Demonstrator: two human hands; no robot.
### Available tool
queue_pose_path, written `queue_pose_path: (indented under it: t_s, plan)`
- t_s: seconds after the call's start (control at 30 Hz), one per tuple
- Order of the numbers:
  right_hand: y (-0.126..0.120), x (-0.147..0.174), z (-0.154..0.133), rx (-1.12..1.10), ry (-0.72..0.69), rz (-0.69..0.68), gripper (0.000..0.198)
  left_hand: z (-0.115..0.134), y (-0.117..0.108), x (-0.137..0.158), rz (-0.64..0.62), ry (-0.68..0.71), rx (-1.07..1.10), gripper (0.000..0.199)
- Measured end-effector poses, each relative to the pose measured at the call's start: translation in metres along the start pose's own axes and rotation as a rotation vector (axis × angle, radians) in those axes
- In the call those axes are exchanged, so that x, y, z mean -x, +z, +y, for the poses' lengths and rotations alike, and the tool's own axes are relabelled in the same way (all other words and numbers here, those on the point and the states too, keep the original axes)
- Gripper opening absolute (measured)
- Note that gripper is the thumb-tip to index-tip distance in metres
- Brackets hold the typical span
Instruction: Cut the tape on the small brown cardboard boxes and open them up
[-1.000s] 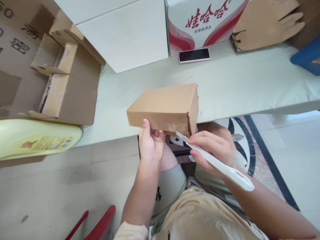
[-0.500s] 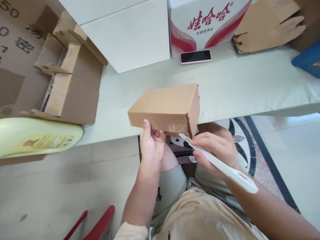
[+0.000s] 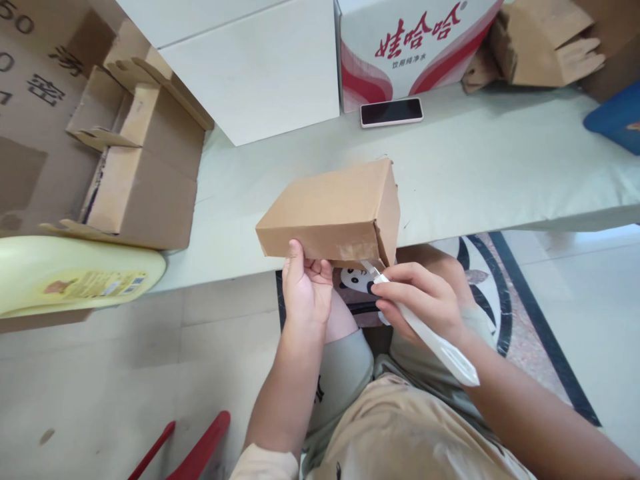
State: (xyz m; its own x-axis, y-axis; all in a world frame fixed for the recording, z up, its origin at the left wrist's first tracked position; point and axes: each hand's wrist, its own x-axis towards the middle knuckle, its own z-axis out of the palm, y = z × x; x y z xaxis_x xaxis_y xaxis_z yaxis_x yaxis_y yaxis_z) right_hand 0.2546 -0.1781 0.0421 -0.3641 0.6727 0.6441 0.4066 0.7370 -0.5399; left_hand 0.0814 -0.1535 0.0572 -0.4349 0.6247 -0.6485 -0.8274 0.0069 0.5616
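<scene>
A brown cardboard box (image 3: pixel 320 207) is held tilted at the table's front edge. My left hand (image 3: pixel 307 287) grips its near lower edge, thumb on the front side and fingers underneath. In my right hand (image 3: pixel 425 297) is a white utility knife (image 3: pixel 440 347), pinched near its front end. The knife's blade points up and left and meets the lower edge of the box near its right corner, beside a strip of tape. Whether the blade has gone into the seam is hard to make out.
On the pale cloth-covered table (image 3: pixel 480 173) lie a phone (image 3: pixel 391 112) and opened cardboard boxes (image 3: pixel 545 47). White cartons (image 3: pixel 260 73) stand behind. Brown boxes (image 3: pixel 155 180) and a pale yellow bottle (image 3: pixel 75 275) are at left, a blue object (image 3: pixel 615 120) at right.
My right hand has shifted slightly left and turned the knife steeper, its blade now at the box's lower edge. The box has tilted a little. The opened cardboard at back right has shifted shape.
</scene>
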Motion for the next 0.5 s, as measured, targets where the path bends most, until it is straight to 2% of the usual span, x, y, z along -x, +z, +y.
queue_pose_path:
  t_s: [0.27, 0.5]
  plan:
    - [0.007, 0.006, 0.001, 0.021, 0.031, 0.041, 0.008, -0.006, -0.004, -0.003, -0.009, 0.048, 0.022, 0.022]
    - [0.014, 0.021, 0.004, 0.044, 0.089, 0.131, 0.009, -0.008, 0.001, -0.008, -0.081, 0.090, 0.018, 0.014]
